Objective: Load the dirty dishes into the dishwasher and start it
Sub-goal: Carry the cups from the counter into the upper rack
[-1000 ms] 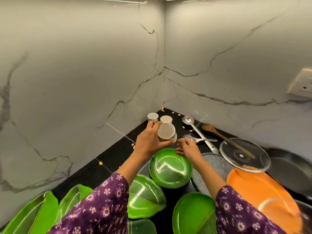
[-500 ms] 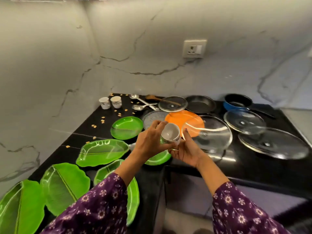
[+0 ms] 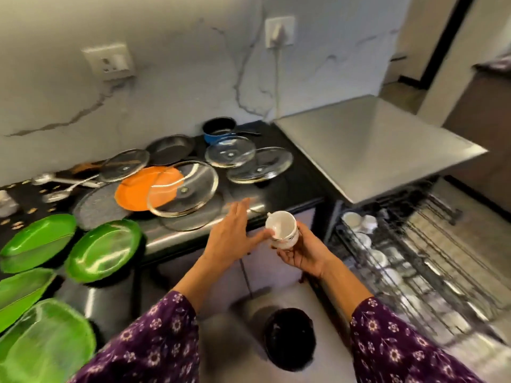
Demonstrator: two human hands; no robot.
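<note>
A white cup (image 3: 282, 229) with a dark print is tilted on its side in my right hand (image 3: 302, 251), held in front of the counter edge. My left hand (image 3: 231, 234) is beside it with fingers spread, its thumb tip touching the cup's rim. To the right, the dishwasher's upper rack (image 3: 414, 261) is pulled out under a steel top (image 3: 367, 145); several white cups (image 3: 359, 221) sit at its near left end. On the black counter lie green leaf-shaped plates (image 3: 102, 250), an orange plate (image 3: 141, 189) and glass lids (image 3: 184, 189).
Farther back on the counter are a dark pan (image 3: 170, 149), a blue saucepan (image 3: 219, 129), two more glass lids (image 3: 260, 164), spoons (image 3: 63, 186) and a small white cup (image 3: 7, 203) at the far left. A dark round bin (image 3: 289, 338) stands on the floor below my hands.
The view has swung right from the counter corner to the dishwasher. The cup has passed from my left hand into my right hand, and my left hand has opened.
</note>
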